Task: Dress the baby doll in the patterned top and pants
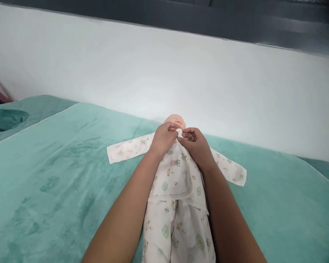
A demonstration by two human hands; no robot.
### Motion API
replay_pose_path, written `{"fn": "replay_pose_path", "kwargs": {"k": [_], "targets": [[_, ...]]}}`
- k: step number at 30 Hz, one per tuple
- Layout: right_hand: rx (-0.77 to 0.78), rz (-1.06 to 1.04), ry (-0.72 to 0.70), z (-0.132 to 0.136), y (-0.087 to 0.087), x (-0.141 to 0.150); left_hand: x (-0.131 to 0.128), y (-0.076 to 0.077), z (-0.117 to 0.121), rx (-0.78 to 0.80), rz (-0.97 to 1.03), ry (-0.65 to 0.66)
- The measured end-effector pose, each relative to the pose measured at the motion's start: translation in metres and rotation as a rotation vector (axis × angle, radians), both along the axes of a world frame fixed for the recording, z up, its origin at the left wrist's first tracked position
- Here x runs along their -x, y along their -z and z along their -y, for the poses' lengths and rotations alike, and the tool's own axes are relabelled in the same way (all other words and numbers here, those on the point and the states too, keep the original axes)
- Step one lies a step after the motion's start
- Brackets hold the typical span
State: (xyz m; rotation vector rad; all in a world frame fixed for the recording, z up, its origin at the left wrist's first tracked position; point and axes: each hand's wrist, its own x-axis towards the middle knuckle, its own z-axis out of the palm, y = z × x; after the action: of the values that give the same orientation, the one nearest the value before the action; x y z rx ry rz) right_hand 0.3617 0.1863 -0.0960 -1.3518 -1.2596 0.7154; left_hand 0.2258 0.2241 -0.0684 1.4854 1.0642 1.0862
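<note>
A small, round-ended white cloth neck tab stands at the top of a long-sleeved white shirt printed with pale green and yellow animals, directly between the fingertips of two bare hands. The left hand reaches in from the left, thumb and forefinger pressed in a pinch on the tab's side; the right hand meets it from the right, fingers curled and thumb bent inward, though whether they grip the cloth cannot be told. Neither hand is clearly nearer. The shirt's front edge runs from the tab toward the person, leaning slightly right, past what appears to be a pale round fastener, to a rounded lower corner. Just beyond the tab shows the smooth pink head of a doll, lying on its back near the far edge of a teal plush bed cover. The shirt's sleeves spread to either side, printed white trousers stretch toward the person, and a plain white wall rises behind the cover's far edge.
</note>
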Motion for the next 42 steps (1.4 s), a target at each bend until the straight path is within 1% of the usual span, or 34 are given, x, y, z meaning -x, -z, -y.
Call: {"fn": "replay_pose_path", "kwargs": {"k": [7, 10, 15, 18, 20, 23, 26, 30, 33, 34, 36, 38, 40, 42], "targets": [[0.031, -0.041, -0.026, 0.001, -0.001, -0.002, -0.004, 0.008, -0.008, -0.19, -0.187, -0.048], [0.046, -0.099, -0.03, 0.002, -0.003, -0.001, -0.005, 0.009, -0.01, -0.263, -0.254, -0.048], [-0.02, -0.262, -0.004, 0.0, -0.003, 0.0, -0.006, 0.01, -0.008, -0.304, -0.377, -0.103], [-0.049, -0.265, 0.0, -0.003, -0.001, -0.002, -0.006, 0.01, -0.004, -0.332, -0.427, -0.13], [-0.054, -0.213, 0.014, -0.003, -0.001, -0.003, -0.006, 0.009, 0.001, -0.343, -0.462, -0.139], [-0.022, -0.052, 0.058, 0.0, -0.004, -0.001, -0.005, 0.008, 0.009, -0.36, -0.506, -0.153], [0.015, 0.125, 0.107, 0.005, -0.01, 0.004, -0.004, 0.009, 0.02, -0.395, -0.462, -0.182], [-0.012, 0.24, 0.155, 0.013, -0.013, 0.008, -0.001, 0.012, 0.034, -0.46, -0.393, -0.192], [-0.041, 0.227, 0.109, 0.025, -0.011, 0.012, 0.004, 0.016, 0.041, -0.467, -0.349, -0.187], [-0.056, 0.214, 0.115, 0.031, -0.01, 0.014, 0.006, 0.018, 0.044, -0.46, -0.326, -0.182], [-0.113, 0.241, 0.199, 0.045, -0.008, 0.021, 0.01, 0.022, 0.048, -0.447, -0.267, -0.164], [-0.161, 0.346, 0.297, 0.057, -0.008, 0.029, 0.014, 0.025, 0.053, -0.44, -0.22, -0.15], [-0.143, 0.465, 0.331, 0.066, -0.008, 0.036, 0.016, 0.028, 0.057, -0.436, -0.214, -0.151], [-0.083, 0.519, 0.322, 0.069, -0.008, 0.039, 0.016, 0.029, 0.058, -0.43, -0.248, -0.153]]}}
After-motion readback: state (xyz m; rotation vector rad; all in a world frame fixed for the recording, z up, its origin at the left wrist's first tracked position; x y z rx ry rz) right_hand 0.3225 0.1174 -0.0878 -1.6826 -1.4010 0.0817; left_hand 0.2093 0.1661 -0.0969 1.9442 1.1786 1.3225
